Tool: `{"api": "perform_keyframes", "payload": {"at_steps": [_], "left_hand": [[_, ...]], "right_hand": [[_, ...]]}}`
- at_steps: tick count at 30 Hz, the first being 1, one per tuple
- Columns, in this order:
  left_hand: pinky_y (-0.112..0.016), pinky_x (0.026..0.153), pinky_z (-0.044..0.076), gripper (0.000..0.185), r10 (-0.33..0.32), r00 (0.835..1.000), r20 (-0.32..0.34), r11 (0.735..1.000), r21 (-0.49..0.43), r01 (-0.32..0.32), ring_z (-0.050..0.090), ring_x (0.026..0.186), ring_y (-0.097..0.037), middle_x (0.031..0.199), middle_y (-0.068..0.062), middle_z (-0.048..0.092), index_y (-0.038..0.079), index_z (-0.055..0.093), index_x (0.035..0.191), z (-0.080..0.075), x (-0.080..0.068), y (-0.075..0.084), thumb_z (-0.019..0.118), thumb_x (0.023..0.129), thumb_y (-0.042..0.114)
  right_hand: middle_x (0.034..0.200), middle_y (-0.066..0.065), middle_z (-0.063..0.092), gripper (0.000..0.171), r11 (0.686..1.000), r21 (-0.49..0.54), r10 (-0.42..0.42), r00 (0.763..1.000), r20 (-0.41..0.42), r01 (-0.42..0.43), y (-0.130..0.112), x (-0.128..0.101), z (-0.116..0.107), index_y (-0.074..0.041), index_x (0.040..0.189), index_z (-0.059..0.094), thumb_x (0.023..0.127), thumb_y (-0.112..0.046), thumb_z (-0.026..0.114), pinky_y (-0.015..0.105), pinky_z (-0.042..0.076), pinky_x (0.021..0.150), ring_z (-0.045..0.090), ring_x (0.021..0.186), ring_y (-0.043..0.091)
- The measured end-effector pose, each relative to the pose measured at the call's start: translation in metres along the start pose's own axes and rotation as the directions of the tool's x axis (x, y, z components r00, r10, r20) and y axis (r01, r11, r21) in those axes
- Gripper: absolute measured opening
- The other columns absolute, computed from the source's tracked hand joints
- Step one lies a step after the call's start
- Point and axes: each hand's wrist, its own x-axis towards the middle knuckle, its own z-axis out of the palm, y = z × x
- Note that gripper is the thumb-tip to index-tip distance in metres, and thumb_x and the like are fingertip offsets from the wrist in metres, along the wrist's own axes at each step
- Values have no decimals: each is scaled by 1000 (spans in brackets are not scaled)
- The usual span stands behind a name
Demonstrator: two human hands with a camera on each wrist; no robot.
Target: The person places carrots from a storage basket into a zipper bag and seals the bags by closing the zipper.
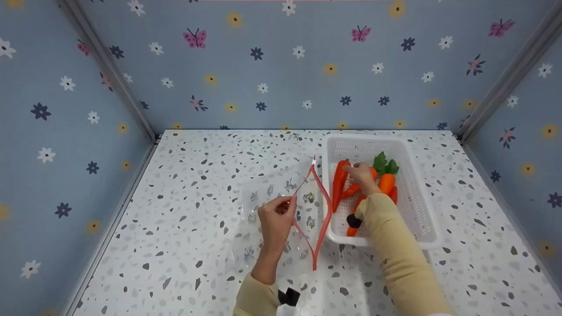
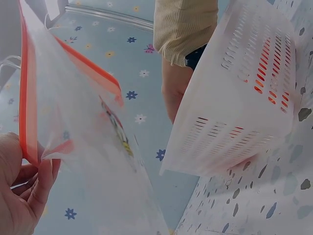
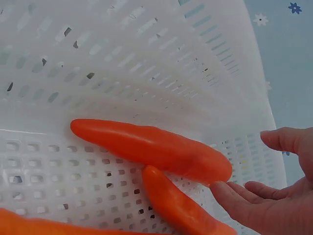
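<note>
While your left hand (image 1: 275,221) pinches one red-edged lip of the bag (image 1: 281,219), your right hand (image 1: 362,175) is down in the basket (image 1: 421,210) among the carrots (image 1: 339,184). The bag is clear plastic with small printed figures and lies flat on the speckled surface (image 1: 197,175), just left of the basket, its mouth toward the basket and pulled open into a narrow slit. In the left wrist view your thumb and fingers (image 2: 41,183) are pressed together on the red strip, lifting that lip off the surface while the other lip hangs apart from it.

Your right fingers (image 3: 244,203) are spread and only loosely bent, with the thumb held apart above them. In the right wrist view the fingertips reach the blunt end of one long orange carrot (image 3: 151,149) lying across the basket floor; whether they quite touch it you cannot tell, and they are not closed round it. A second carrot (image 3: 178,205) lies just beneath the first, touching it, and the edge of a third shows at the bottom left corner.

From the head view the basket is white and slotted and stands on the right half of the surface, its near left corner just beside the bag's mouth. Carrots with green tops (image 1: 385,164) lie behind and to the right of your hand. Both your sleeves are pale yellow. Blue walls printed with flowers and butterflies (image 1: 195,38) close in the surface on three sides.
</note>
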Motion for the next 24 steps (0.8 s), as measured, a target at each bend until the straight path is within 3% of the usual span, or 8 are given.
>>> {"api": "perform_keyframes", "payload": {"at_steps": [3, 10, 18, 24], "left_hand": [[-20, 45, 43, 11, 1, 1000, -1, 1000, -5, -1, 51, 50, -7, 63, -1, 61, 2, 70, 78, 0, 0, -1, 65, 80, 12], [-21, 44, 43, 12, 3, 1000, -7, 1000, -17, -3, 51, 49, -8, 62, -2, 61, 3, 70, 78, 0, 0, -4, 65, 81, 13], [-22, 45, 44, 11, -13, 1000, -9, 1000, -14, 13, 52, 50, -9, 64, -4, 62, 2, 70, 78, 0, 0, -6, 65, 80, 12], [-21, 44, 44, 13, -17, 1000, -6, 1000, -14, 17, 51, 49, -7, 63, -2, 62, 0, 70, 78, 0, -1, -6, 65, 80, 12]], "right_hand": [[121, 21, 44, 61, 1000, 22, 21, 1000, 16, -21, 5, 1, 1, 4, 134, 24, 89, -28, 49, 39, 38, 92, 49, 106, 31], [129, 24, 30, 63, 975, 216, 39, 995, 97, -59, 11, 2, 10, 6, 135, 14, 89, -19, 49, 39, 40, 90, 41, 108, 31], [118, 22, 40, 59, 972, 212, 66, 987, 147, -97, 16, 5, 15, 6, 131, 23, 89, -22, 52, 41, 43, 87, 45, 104, 33], [105, 16, 45, 55, 979, 173, 70, 979, 189, -104, 18, 8, 14, 6, 128, 31, 87, -23, 54, 40, 44, 85, 51, 84, 25]]}}
